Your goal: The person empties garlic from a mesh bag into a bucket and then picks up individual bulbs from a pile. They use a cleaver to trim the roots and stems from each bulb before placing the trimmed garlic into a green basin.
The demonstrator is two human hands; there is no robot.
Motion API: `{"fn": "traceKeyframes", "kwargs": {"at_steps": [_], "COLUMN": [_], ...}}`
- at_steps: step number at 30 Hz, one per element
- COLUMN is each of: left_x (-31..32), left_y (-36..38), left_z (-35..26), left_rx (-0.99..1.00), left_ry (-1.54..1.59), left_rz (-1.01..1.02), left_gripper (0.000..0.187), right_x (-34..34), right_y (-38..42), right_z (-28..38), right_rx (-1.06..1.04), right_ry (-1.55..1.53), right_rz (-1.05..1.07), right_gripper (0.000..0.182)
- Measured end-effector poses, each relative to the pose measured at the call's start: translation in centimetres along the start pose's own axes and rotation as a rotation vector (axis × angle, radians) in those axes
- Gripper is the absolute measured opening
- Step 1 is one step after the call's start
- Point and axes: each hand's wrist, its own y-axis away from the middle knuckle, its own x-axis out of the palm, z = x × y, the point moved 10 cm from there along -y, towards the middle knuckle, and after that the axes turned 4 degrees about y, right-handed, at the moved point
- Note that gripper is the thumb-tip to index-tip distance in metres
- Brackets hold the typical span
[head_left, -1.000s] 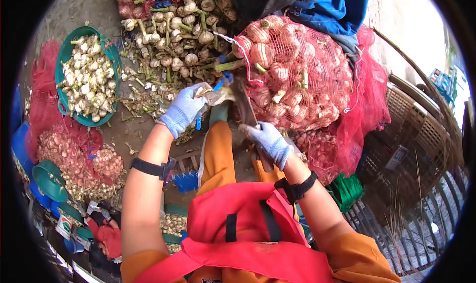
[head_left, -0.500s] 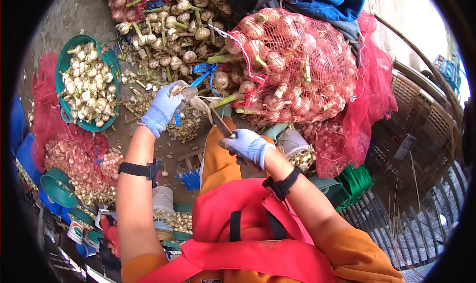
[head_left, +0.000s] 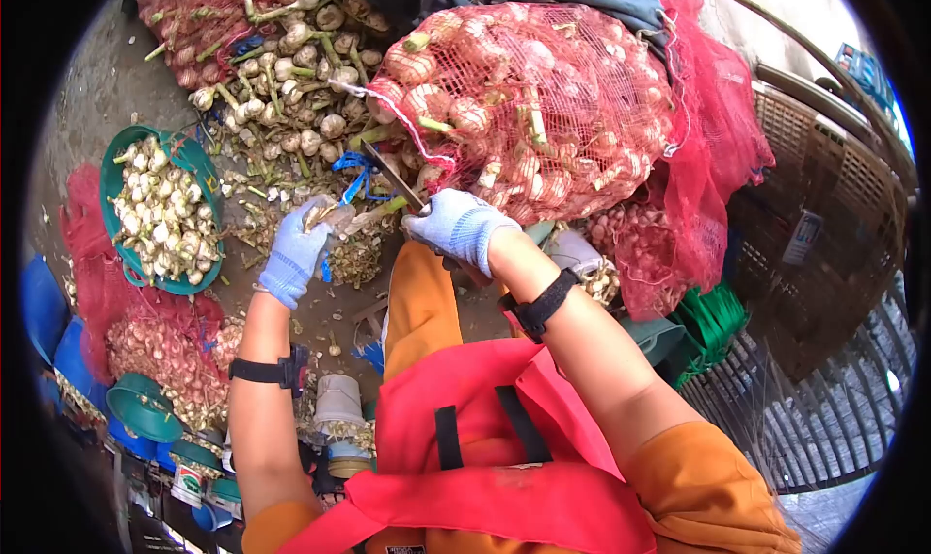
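Note:
My left hand [head_left: 297, 248], in a pale blue knit glove, is closed around a garlic bulb. The bulb is mostly covered by the fingers, and its stem [head_left: 380, 211] sticks out to the right. My right hand [head_left: 458, 228], gloved alike, grips a knife [head_left: 392, 177] whose blade points up and left, just above the stem. Its handle is hidden in the palm. Beyond the hands lies a heap of garlic bulbs with stems [head_left: 301, 117]. Right of it is a full red mesh sack [head_left: 553, 117], with blue ribbon [head_left: 355, 174] near its mouth.
On the left stands a green basin [head_left: 112, 190] of trimmed garlic. Below it lies another red mesh bag [head_left: 145, 336] of bulbs. A white bucket [head_left: 338, 399] is near my left forearm. A brown plastic crate [head_left: 824, 205] and a slatted grate [head_left: 805, 438] are on the right.
The knife has swung up and left, and my right hand has risen slightly. My left hand has moved down and left, with the stem now pointing right. The whole view has shifted a little.

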Motion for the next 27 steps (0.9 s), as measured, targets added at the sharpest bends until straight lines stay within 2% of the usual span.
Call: {"fn": "traceKeyframes", "kwargs": {"at_steps": [2, 5, 6, 7, 10, 11, 13, 15, 16, 19, 20, 21, 23, 25, 26, 27], "left_x": [0.2, -1.3, -2.0, -1.7, -2.3, -2.7, -2.5, -2.9, -2.9, -3.0, -2.2, -4.0, -11.9, -9.0, -14.0, -16.1], "left_y": [0.2, -0.5, -1.1, 0.2, -0.1, -0.3, -0.2, -0.1, -0.1, 1.5, 3.4, 4.6, 6.5, 9.6, 9.4, 8.7], "left_z": [0.7, 1.8, 3.4, 1.9, 3.4, 4.2, 4.9, 4.9, 4.1, 1.8, 0.4, -0.6, 1.7, -8.1, -4.9, -2.3], "left_rx": [-0.041, -0.048, -0.080, -0.073, -0.091, -0.080, -0.089, -0.083, -0.040, 0.023, -0.077, -0.029, 0.071, 0.202, 0.195, 0.036], "left_ry": [0.118, 0.067, 0.044, 0.202, 0.193, 0.235, 0.258, 0.330, 0.273, 0.105, 0.321, 0.157, 0.501, 0.357, 0.423, 0.272], "left_rz": [-0.064, -0.157, -0.091, -0.150, -0.112, -0.120, -0.112, -0.195, -0.176, -0.144, -0.109, -0.179, -0.161, -0.427, -0.486, -0.510], "left_gripper": [0.028, 0.031, 0.036, 0.041, 0.044, 0.043, 0.043, 0.036, 0.029, 0.023, 0.019, 0.016, 0.029, 0.046, 0.061, 0.063], "right_x": [0.3, 0.1, 0.4, -0.1, 0.1, -0.1, -1.4, -1.1, -1.2, 0.3, 2.2, 3.4, 4.0, 3.8, 3.4, 3.3], "right_y": [-0.6, -2.6, -2.5, -1.7, -0.1, -0.6, -1.4, -1.4, -0.8, -0.6, -1.2, -1.2, 0.2, 2.0, 2.5, 3.3], "right_z": [0.0, 0.3, 0.3, 0.4, -1.3, -1.3, 0.4, 0.0, -0.5, -3.3, -5.1, -6.1, -5.3, -4.1, -4.6, -5.7], "right_rx": [0.029, -0.056, -0.066, -0.084, 0.029, 0.023, -0.065, -0.063, -0.068, -0.030, -0.030, -0.035, -0.070, -0.183, -0.219, -0.248], "right_ry": [0.044, 0.124, 0.133, 0.164, -0.001, -0.012, 0.154, 0.140, 0.113, 0.070, 0.161, 0.256, 0.113, 0.048, 0.001, -0.049], "right_rz": [0.068, -0.010, 0.009, -0.018, 0.168, 0.163, 0.019, 0.049, 0.057, 0.178, 0.188, 0.192, 0.238, 0.234, 0.218, 0.202], "right_gripper": [0.043, 0.045, 0.046, 0.046, 0.046, 0.046, 0.046, 0.046, 0.045, 0.042, 0.042, 0.042, 0.038, 0.038, 0.039, 0.040]}}
